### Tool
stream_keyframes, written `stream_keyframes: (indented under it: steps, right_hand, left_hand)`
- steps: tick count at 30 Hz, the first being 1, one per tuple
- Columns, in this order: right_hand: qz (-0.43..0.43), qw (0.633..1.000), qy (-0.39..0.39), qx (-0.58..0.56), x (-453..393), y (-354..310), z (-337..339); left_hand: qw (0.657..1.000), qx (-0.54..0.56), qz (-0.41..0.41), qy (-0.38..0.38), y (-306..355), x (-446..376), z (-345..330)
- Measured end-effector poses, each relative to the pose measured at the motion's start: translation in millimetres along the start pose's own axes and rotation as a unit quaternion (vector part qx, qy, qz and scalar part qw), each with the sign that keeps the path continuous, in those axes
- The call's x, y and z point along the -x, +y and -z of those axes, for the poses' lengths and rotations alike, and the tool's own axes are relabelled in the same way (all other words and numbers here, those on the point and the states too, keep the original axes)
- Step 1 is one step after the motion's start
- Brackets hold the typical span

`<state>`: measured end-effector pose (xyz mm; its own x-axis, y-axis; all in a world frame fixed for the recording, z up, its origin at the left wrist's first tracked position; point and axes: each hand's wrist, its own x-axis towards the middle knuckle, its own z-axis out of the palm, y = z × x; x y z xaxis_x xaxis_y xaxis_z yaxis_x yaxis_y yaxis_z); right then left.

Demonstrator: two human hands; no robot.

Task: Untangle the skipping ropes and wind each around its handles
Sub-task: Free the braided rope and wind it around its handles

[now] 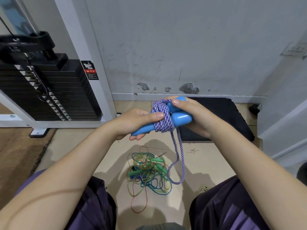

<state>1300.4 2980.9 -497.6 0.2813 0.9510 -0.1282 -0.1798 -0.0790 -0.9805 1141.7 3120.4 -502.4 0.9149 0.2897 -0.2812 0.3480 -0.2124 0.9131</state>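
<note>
- Fingers first: both hands are clenched round the same bundle, two blue handles (180,119) lying side by side with purple-and-white braided rope (162,119) wound round their middle.
- Left hand (132,123) grips the lower-left end of the handles, thumb laid flat on top and pressing right against the coils, fingertips poking out underneath.
- Right hand (197,116) holds the upper-right end, thumb over the top handle just next to the wraps, rounded handle ends peeking out of the palm.
- Whole bundle is held up in the air in front of the person, above the floor and between their knees.
- Not all wound though: a long loop of the braided rope hangs down from the coils and its bottom curve reaches the tiled floor (207,163).
- On that floor, just left of the hanging loop, sits a tangled pile of thin ropes (147,173), green, blue and a pinkish one, with green handles buried in it. Can't tell how many ropes are in there.
- Around it all: black weight stack (49,90) in a white frame on the left, scuffed white wall (182,47) behind, black mat (221,117) under the right hand, brown mat (18,155) far left.
- Person's sitting, dark purple shorts (93,205) at the bottom edge.
</note>
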Motion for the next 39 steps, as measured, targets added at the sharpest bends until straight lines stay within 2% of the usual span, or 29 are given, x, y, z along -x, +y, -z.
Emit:
stream_keyframes:
  steps: [4, 7, 9, 12, 14, 16, 20, 24, 28, 31, 33, 35, 39]
  right_hand:
    - [-0.025, 0.998, -0.047, 0.02, -1, 10, -4]
    - [-0.017, 0.996, -0.017, 0.088, -3, 18, -11]
    - [-0.006, 0.985, -0.005, 0.174, -5, 22, -11]
    - [0.017, 0.942, 0.052, 0.331, -9, 26, -10]
    - [0.012, 0.929, 0.086, 0.361, -11, 25, -11]
    - [0.003, 0.93, 0.091, 0.357, -12, 20, -15]
    - [0.015, 0.905, 0.069, 0.42, -9, 13, -23]
    - [0.054, 0.878, 0.054, 0.472, -3, 7, -22]
    - [0.116, 0.821, 0.061, 0.555, 4, 2, -20]
    - [0.121, 0.723, 0.082, 0.675, 7, 3, -22]
    - [0.118, 0.68, 0.104, 0.716, 7, 4, -21]
    - [0.12, 0.662, 0.122, 0.729, 6, 5, -18]
    - [0.197, 0.636, 0.137, 0.733, 4, 10, -11]
  left_hand:
    - [0.99, 0.118, -0.01, 0.073, 5, -3, -2]
    - [0.983, 0.155, -0.02, 0.098, 4, -6, 0]
    - [0.981, 0.164, -0.015, 0.103, 1, -8, -1]
    - [0.974, 0.217, -0.015, 0.066, -2, -8, -3]
    - [0.955, 0.291, -0.02, 0.05, -2, -9, -1]
    - [0.937, 0.338, -0.008, 0.092, -3, -11, 4]
    - [0.942, 0.26, 0.015, 0.21, -8, -16, 13]
    - [0.947, 0.201, 0.047, 0.245, -11, -16, 15]
    - [0.95, 0.169, 0.068, 0.254, -10, -17, 9]
    - [0.938, 0.178, 0.078, 0.286, -11, -20, 11]
    - [0.931, 0.182, 0.084, 0.304, -13, -21, 14]
    - [0.928, 0.181, 0.083, 0.314, -14, -22, 17]
    - [0.942, 0.14, 0.081, 0.294, -14, -23, 14]
